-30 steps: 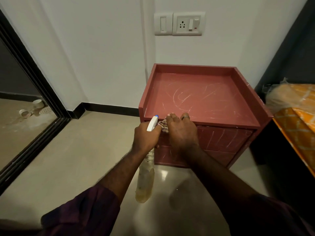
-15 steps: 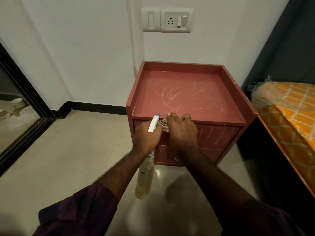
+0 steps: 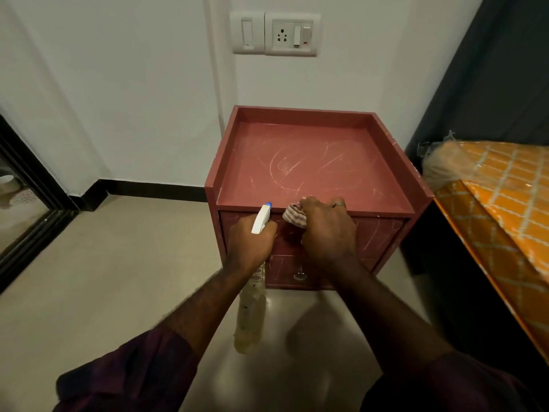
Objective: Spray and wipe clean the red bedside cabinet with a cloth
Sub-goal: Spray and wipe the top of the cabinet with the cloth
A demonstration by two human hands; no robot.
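The red bedside cabinet (image 3: 312, 162) stands against the white wall, its tray-like top streaked with pale smears. My left hand (image 3: 251, 243) grips a clear spray bottle (image 3: 251, 310) by its white trigger head, the bottle hanging down in front of the drawers. My right hand (image 3: 326, 230) holds a bunched striped cloth (image 3: 294, 215) against the front edge of the cabinet top, above the upper drawer. The drawer fronts are partly hidden behind both hands.
A bed with an orange patterned sheet (image 3: 502, 203) lies close on the right, a plastic-wrapped pillow (image 3: 445, 162) at its end. A dark curtain hangs behind it. A socket panel (image 3: 276, 34) is on the wall above. A black-framed sliding door (image 3: 26, 209) runs along the left.
The view has swung left, so the cabinet now sits more central. Both hands stay at the cabinet's front edge, with the cloth showing a little more beside my right hand.
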